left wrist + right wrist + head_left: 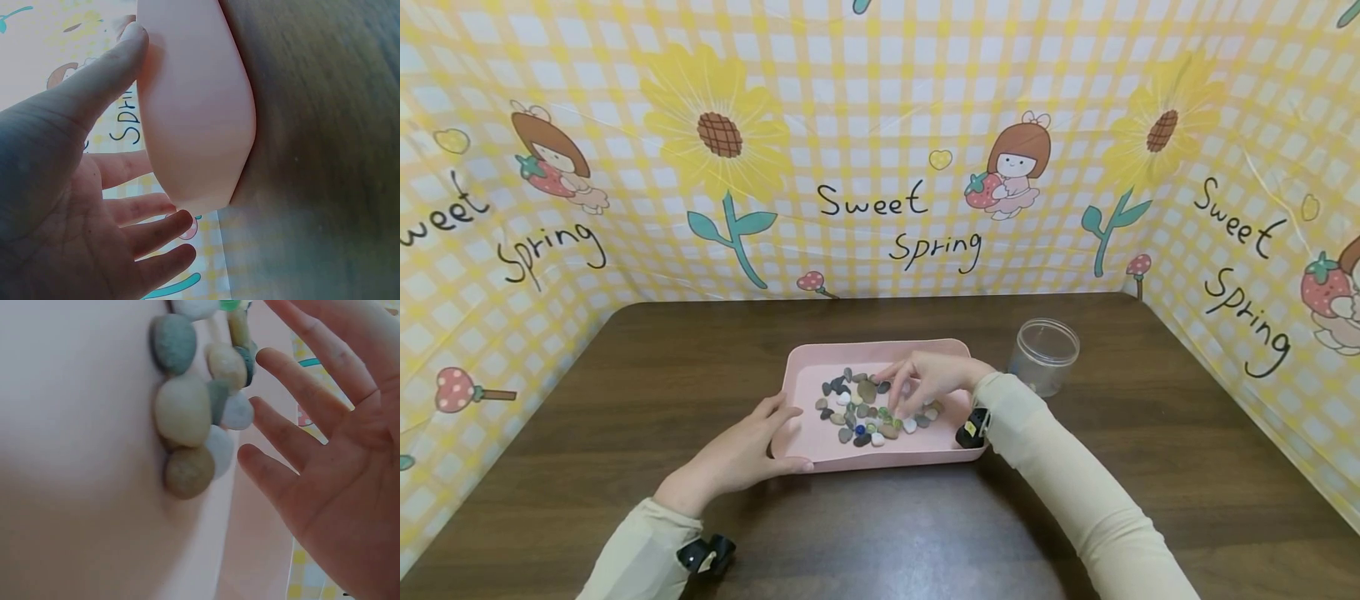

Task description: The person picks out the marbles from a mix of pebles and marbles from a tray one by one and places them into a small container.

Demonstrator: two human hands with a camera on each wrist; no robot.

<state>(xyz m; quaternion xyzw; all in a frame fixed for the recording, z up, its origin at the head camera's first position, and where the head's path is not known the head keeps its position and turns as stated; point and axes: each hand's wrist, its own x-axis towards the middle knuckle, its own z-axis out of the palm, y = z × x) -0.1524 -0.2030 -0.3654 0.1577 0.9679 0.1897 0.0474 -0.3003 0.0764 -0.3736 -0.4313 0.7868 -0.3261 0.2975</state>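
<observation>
A pink tray (880, 458) sits on the table with many pebbles (867, 392) spread in it, in grey, white, tan and green, along with a blue glass bead (860, 431). My left hand (741, 446) holds the tray at its near left corner. In the left wrist view the thumb (128, 47) lies on the rim and the fingers spread along the end wall. Over the right part of the pebbles is my right hand (936, 379), its fingers apart and reaching down toward them. In the right wrist view, stones (183, 411) lie beside the visible fingers (278, 428); no stone shows in the grasp.
A clear round jar (1045, 358), without a lid on it, stands right of the tray, near the right forearm. The dark wooden table (700, 358) is walled at the back and sides by a yellow checked cloth (865, 125).
</observation>
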